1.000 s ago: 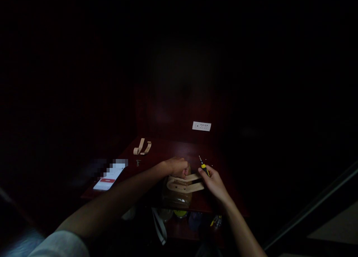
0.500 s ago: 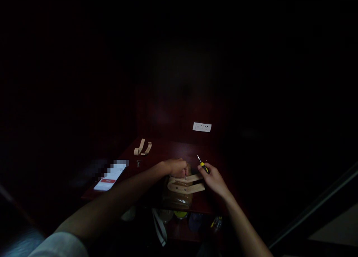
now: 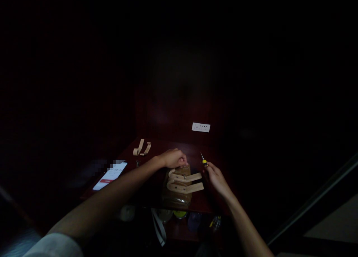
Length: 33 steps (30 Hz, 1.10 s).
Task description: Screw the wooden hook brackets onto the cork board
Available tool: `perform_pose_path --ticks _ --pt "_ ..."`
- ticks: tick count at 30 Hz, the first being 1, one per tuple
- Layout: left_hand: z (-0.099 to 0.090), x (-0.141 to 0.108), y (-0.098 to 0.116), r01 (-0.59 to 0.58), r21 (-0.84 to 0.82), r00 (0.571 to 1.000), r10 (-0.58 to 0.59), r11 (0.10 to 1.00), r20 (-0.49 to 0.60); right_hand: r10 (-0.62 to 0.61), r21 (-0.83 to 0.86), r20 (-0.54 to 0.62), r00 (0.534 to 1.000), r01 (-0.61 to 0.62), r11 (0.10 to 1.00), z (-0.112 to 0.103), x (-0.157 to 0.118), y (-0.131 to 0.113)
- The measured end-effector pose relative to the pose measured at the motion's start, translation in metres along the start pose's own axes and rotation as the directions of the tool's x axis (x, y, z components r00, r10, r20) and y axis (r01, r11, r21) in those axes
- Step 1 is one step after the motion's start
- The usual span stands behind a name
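My right hand [image 3: 217, 178] is closed around a screwdriver [image 3: 204, 162] with a yellow and black handle, its metal tip pointing up and away. My left hand [image 3: 175, 158] has its fingers curled at the far end of a brown, plastic-wrapped block [image 3: 179, 202]; whether they pinch something small I cannot tell. Two pale, J-shaped wooden hooks lie side by side across the block: a nearer hook [image 3: 186, 187] with dark holes and a farther hook [image 3: 192, 177] just beyond it. Neither hand touches the hooks.
Two more wooden hooks [image 3: 139, 147] rest at the table's far left, with small metal pieces [image 3: 138, 163], perhaps screws, in front. A lit phone [image 3: 110, 175] lies on the left edge. Jars and a pale strap [image 3: 159, 227] show below the tabletop [image 3: 156, 197]. A socket plate [image 3: 201, 127] is behind.
My left hand has lifted away from the farther hook toward the block's far end. My right hand has drawn off the hooks' ends, and the screwdriver now points more upright.
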State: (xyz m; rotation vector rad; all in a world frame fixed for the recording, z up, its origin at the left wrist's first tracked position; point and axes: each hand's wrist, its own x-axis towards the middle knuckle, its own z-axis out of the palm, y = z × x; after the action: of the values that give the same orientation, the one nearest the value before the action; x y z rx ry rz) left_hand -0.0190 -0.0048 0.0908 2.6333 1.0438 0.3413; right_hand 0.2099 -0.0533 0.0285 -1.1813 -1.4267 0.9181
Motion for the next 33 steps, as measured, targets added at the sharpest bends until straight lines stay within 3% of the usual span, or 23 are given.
perform_pose_path --ticks 2,6,10,13,16,19,21,23,26,33 --pt "-0.007 -0.005 0.000 0.026 -0.106 0.999 -0.030 0.994 -0.036 0.040 0.133 0.036 0.999 -0.044 0.990 0.006 0.001 -0.007" --pt "-0.006 -0.014 -0.002 0.063 -0.375 0.993 -0.097 0.925 -0.072 -0.017 0.273 0.089 0.996 -0.008 0.962 0.025 0.001 -0.024" --pt "0.004 -0.028 -0.012 0.007 -0.384 0.984 -0.075 0.923 -0.164 -0.067 0.287 0.077 0.995 0.042 0.957 0.037 0.009 -0.028" --pt "0.016 -0.040 -0.027 0.016 -0.413 0.972 -0.111 0.911 -0.208 -0.106 0.086 0.032 0.994 0.103 0.991 0.033 0.022 -0.023" --pt "0.032 -0.053 -0.045 0.047 -0.540 0.965 -0.178 0.840 -0.193 -0.106 -0.256 0.165 0.981 0.146 0.956 0.024 0.034 -0.026" --pt "0.050 -0.066 -0.061 0.106 -0.564 0.967 -0.216 0.819 -0.133 0.060 -0.557 0.361 0.931 0.164 0.814 0.022 0.040 -0.037" --pt "0.060 -0.072 -0.068 0.117 -0.524 0.969 -0.212 0.844 -0.125 0.152 -0.699 0.413 0.898 0.205 0.685 0.027 0.041 -0.043" --pt "0.067 -0.075 -0.072 0.081 -0.481 0.976 -0.167 0.873 -0.138 0.211 -0.777 0.443 0.872 0.256 0.575 0.034 0.042 -0.044" --pt "0.077 -0.073 -0.074 0.012 -0.449 0.976 -0.108 0.893 -0.189 0.237 -0.808 0.491 0.838 0.337 0.482 0.045 0.044 -0.038" --pt "0.103 -0.050 -0.074 -0.072 -0.386 0.966 -0.033 0.920 -0.258 0.279 -0.808 0.537 0.796 0.390 0.442 0.048 0.052 -0.034"
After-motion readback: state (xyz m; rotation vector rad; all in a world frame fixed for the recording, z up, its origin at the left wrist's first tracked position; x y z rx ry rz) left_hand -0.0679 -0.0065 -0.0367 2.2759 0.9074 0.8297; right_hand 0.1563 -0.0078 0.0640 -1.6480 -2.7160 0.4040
